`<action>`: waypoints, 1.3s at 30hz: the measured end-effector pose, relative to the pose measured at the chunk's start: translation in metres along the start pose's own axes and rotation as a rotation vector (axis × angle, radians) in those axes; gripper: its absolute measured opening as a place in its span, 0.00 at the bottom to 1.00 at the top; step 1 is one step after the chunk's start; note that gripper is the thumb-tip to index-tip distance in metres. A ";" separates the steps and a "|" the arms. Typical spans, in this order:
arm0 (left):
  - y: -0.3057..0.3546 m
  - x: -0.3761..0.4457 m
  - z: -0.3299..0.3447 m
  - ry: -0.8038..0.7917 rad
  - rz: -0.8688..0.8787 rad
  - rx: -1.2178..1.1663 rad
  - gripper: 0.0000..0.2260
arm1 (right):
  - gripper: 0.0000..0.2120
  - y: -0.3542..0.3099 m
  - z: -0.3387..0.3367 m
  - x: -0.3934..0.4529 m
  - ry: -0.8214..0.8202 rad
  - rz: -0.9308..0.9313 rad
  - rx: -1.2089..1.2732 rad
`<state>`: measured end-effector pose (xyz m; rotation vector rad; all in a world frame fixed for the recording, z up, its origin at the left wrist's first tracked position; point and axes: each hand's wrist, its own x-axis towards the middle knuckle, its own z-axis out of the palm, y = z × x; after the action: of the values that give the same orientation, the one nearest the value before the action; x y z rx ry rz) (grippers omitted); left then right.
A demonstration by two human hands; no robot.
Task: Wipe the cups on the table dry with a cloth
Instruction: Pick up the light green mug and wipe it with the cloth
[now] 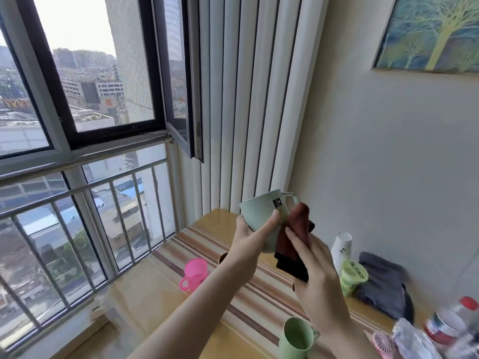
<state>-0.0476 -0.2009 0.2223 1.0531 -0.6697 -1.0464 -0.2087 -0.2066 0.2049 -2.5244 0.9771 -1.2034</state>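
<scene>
Pale-green cup [261, 213] held mid-air above table [207, 229], left hand [255, 238] clamped round its body, mouth tilted up-left. Right hand [315, 278] pinches dark red cloth [293, 242] against cup's right wall, handle side; contact probably, view soft.

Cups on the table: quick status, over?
Left hand holds pale green cup aloft. Right hand presses dark red cloth against it. Pink cup, green cup wait on table. Nothing blocking.
</scene>
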 end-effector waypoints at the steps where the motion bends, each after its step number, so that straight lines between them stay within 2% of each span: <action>1: -0.011 0.004 -0.005 0.023 -0.034 0.012 0.41 | 0.45 0.007 -0.001 -0.002 -0.066 0.013 -0.035; 4: -0.043 0.010 -0.024 0.106 -0.122 0.036 0.38 | 0.43 0.029 -0.003 -0.012 -0.249 0.127 -0.113; 6: -0.070 0.012 -0.038 0.162 -0.137 0.142 0.37 | 0.41 0.044 0.000 -0.020 -0.340 0.261 -0.126; 9: -0.119 0.016 -0.055 0.169 -0.137 0.303 0.38 | 0.31 0.071 0.007 -0.029 -0.428 0.397 -0.112; 11: -0.160 0.021 -0.065 0.143 -0.148 0.398 0.37 | 0.26 0.091 0.011 -0.033 -0.435 0.451 -0.090; 17: -0.268 0.049 -0.083 0.053 -0.161 0.584 0.35 | 0.26 0.145 0.032 -0.044 -0.398 0.592 -0.001; 20: -0.305 0.067 -0.086 0.036 -0.165 0.595 0.36 | 0.23 0.161 0.042 -0.048 -0.360 0.670 0.093; 24: -0.341 0.085 -0.086 -0.009 -0.175 0.608 0.36 | 0.10 0.176 0.054 -0.056 -0.362 0.767 0.204; 30: -0.365 0.107 -0.073 -0.038 -0.154 0.625 0.34 | 0.04 0.190 0.058 -0.055 -0.322 0.862 0.264; 35: -0.341 0.092 -0.074 -0.085 -0.215 0.674 0.46 | 0.07 0.181 0.065 -0.039 -0.302 0.819 0.211; 36: -0.330 0.080 -0.078 -0.078 -0.192 0.699 0.44 | 0.05 0.176 0.067 -0.034 -0.300 0.809 0.216; 39: -0.285 0.032 -0.109 0.042 0.084 0.776 0.34 | 0.05 0.155 0.080 -0.015 -0.323 0.818 0.267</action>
<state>-0.0452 -0.2254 -0.0830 1.6864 -1.1178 -0.6858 -0.2313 -0.3248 0.0784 -1.7264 1.4242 -0.6007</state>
